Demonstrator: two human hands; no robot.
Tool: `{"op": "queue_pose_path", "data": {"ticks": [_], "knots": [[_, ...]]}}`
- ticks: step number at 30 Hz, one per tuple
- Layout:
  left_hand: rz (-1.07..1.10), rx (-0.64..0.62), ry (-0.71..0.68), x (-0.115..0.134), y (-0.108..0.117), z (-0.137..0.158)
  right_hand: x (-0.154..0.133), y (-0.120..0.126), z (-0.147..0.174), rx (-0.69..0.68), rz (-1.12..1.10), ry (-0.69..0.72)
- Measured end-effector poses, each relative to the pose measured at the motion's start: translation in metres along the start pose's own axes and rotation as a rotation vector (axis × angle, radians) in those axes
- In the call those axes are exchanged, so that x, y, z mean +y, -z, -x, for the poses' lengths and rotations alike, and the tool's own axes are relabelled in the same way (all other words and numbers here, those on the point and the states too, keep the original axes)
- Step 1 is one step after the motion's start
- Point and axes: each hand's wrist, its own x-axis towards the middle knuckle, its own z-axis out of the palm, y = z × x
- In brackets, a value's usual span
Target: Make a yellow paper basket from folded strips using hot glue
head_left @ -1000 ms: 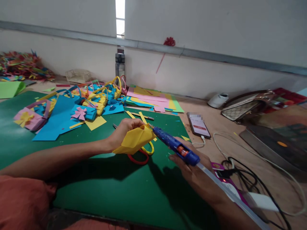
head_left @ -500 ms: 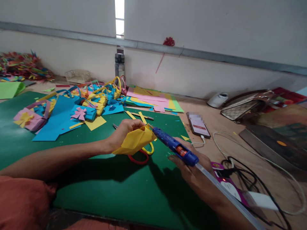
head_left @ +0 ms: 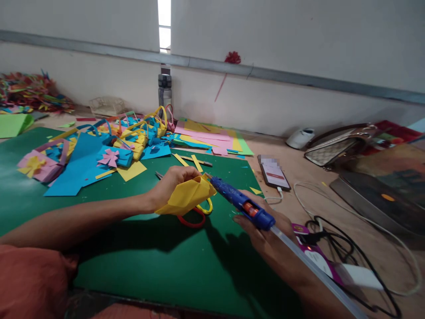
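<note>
My left hand (head_left: 172, 184) is closed on a folded yellow paper piece (head_left: 186, 196), held above the green mat (head_left: 142, 270). A blue hot glue gun (head_left: 229, 192) is gripped in my right hand (head_left: 265, 226), with a long clear glue stick (head_left: 308, 261) sticking out of its back. The gun's tip meets the upper right edge of the yellow paper; whether glue is coming out is too small to tell. Scissors (head_left: 193, 221) with red and yellow handles lie on the mat, partly hidden behind the paper and my left hand.
Small paper baskets (head_left: 44, 165) and blue paper (head_left: 75, 170) lie at the left. Coloured sheets (head_left: 212, 135) are stacked behind. To the right are a phone (head_left: 274, 172) on a cable, a power strip (head_left: 315, 257) with tangled cords and a handbag (head_left: 335, 150). A bottle (head_left: 164, 95) stands by the wall.
</note>
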Motion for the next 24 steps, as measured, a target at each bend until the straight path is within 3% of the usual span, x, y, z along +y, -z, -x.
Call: {"op": "queue_pose_path", "data": {"ticks": [24], "knots": [[0.018,0.012,-0.014,0.0002,-0.0016,0.0028,-0.0020,0.0044,0.0026,-0.009,0.017,0.014]]}}
